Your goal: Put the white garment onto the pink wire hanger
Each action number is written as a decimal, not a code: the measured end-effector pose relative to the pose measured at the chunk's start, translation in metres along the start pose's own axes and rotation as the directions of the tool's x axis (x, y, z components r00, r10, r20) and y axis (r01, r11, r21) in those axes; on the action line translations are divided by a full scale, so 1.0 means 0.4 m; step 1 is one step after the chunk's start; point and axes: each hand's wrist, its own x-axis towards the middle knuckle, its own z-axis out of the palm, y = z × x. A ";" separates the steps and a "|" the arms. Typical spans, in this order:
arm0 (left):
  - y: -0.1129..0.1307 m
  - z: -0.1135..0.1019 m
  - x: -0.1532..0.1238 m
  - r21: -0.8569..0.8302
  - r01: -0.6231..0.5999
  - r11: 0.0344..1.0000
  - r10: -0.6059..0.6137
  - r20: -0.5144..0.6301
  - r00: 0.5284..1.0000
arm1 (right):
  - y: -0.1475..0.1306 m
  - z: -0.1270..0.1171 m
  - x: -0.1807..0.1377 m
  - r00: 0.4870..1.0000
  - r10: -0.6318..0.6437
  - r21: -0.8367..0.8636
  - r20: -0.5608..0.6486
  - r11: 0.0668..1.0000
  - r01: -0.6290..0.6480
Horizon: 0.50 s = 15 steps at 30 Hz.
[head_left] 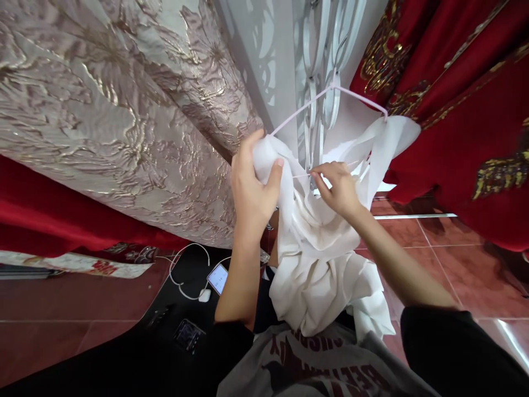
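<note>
A white garment (318,275) of soft cloth hangs from a thin pale pink hanger (306,106), its lower part bunched over my lap. At the garment's left shoulder my left hand (253,179) is closed, thumb in front and fingers behind the cloth near the hanger's end. My right hand (336,186) is over the neck opening, thumb and forefinger pinched on the hanger's thin lower bar, which runs across inside the garment. Part of that bar is hidden by the hand and the cloth.
Shiny embossed cloth (124,110) hangs at the left, and red cloth with gold trim (454,110) at the right. White scrolled metalwork (316,44) stands ahead. A lit phone (217,278), a white charger (204,295) and a dark phone (189,335) lie on a black seat.
</note>
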 end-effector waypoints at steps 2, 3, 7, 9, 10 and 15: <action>0.001 0.008 -0.055 0.025 0.005 1.000 -0.003 -0.106 0.994 | -0.004 0.019 -0.028 0.998 -0.003 -0.036 -0.069 0.999 0.000; -0.001 0.014 -0.084 0.023 0.020 1.000 -0.015 -0.181 0.983 | -0.010 0.022 -0.039 0.996 -0.008 -0.046 -0.092 0.999 0.003; -0.027 0.049 -0.160 -0.106 0.095 0.990 -0.124 -0.305 0.944 | -0.038 0.025 -0.062 0.990 -0.015 -0.074 -0.140 0.997 0.005; -0.034 0.064 -0.162 -0.166 0.141 0.976 -0.179 -0.242 0.954 | -0.046 0.025 -0.063 0.989 0.004 -0.085 -0.147 0.996 -0.017; -0.032 0.069 -0.156 -0.171 0.174 0.970 -0.208 -0.207 0.956 | -0.048 0.025 -0.062 0.990 0.015 -0.084 -0.144 0.996 -0.028; 0.017 0.070 -0.103 -0.217 0.348 0.912 -0.360 -0.018 0.933 | -0.056 0.022 -0.057 0.990 0.032 -0.046 -0.140 0.998 -0.038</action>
